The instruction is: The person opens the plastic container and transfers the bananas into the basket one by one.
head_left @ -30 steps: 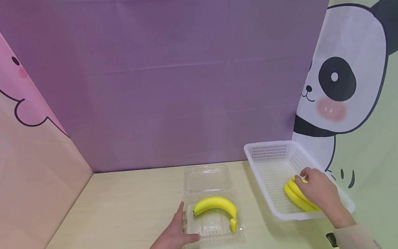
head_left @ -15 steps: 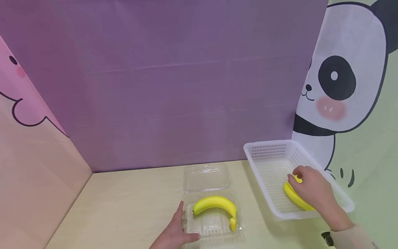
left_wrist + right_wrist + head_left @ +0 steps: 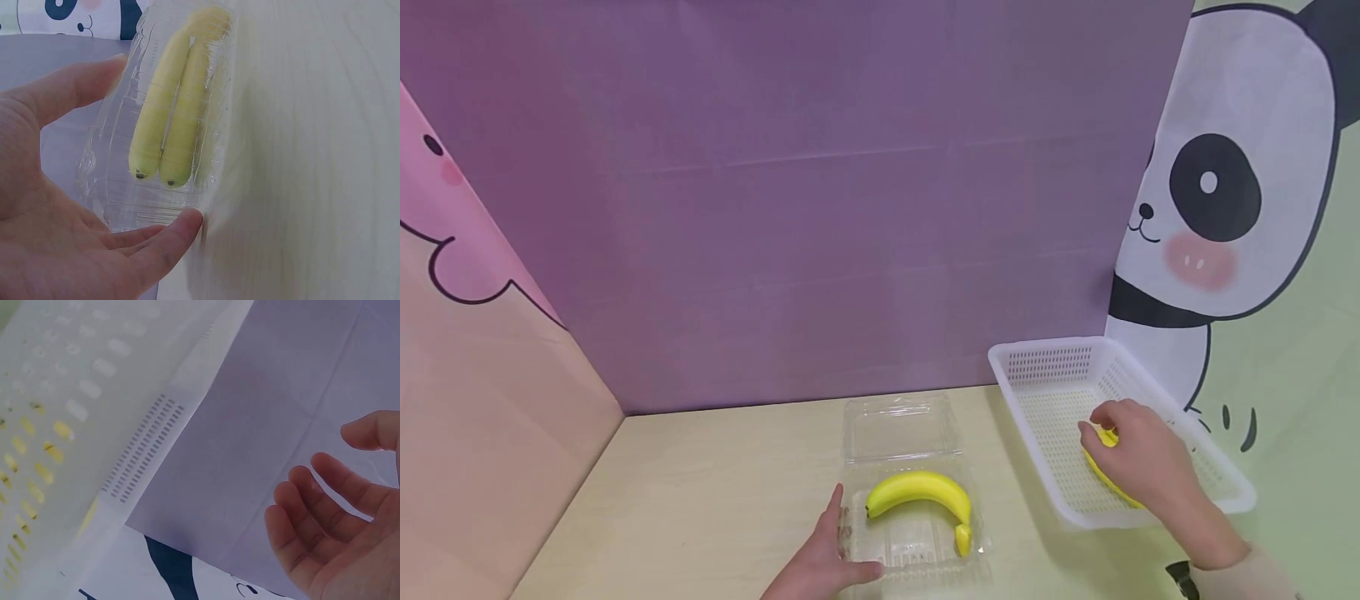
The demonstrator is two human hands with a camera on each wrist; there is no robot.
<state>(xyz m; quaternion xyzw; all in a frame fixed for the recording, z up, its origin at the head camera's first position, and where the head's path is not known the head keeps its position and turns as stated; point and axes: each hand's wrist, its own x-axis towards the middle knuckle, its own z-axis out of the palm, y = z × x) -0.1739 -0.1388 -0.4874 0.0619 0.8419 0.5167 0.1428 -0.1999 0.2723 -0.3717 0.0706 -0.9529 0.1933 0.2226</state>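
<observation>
A clear plastic clamshell box [image 3: 901, 429] lies with its lid back. Joined yellow bananas [image 3: 162, 112] rest in its tray; two tips show in the left wrist view, while the head view shows one curved banana on top. My left hand [image 3: 823, 558] touches the near left corner of the box, finger along the side and thumb along the front. Over the white basket [image 3: 1028, 450], my right hand [image 3: 1142, 458] hovers with fingers loosely bent. Beneath it, more yellow bananas [image 3: 1108, 436] are mostly hidden. The right wrist view shows that hand [image 3: 337, 525] holding nothing.
The basket has perforated walls and stands at the right, beside the panda-printed wall [image 3: 1247, 275]. A purple backdrop [image 3: 850, 208] rises behind the pale wooden table [image 3: 715, 492]. A pink printed panel [image 3: 482, 400] stands at the left.
My right hand has slid left over the basket and now covers more of the bananas there. My left hand, the box and its bananas have stayed put.
</observation>
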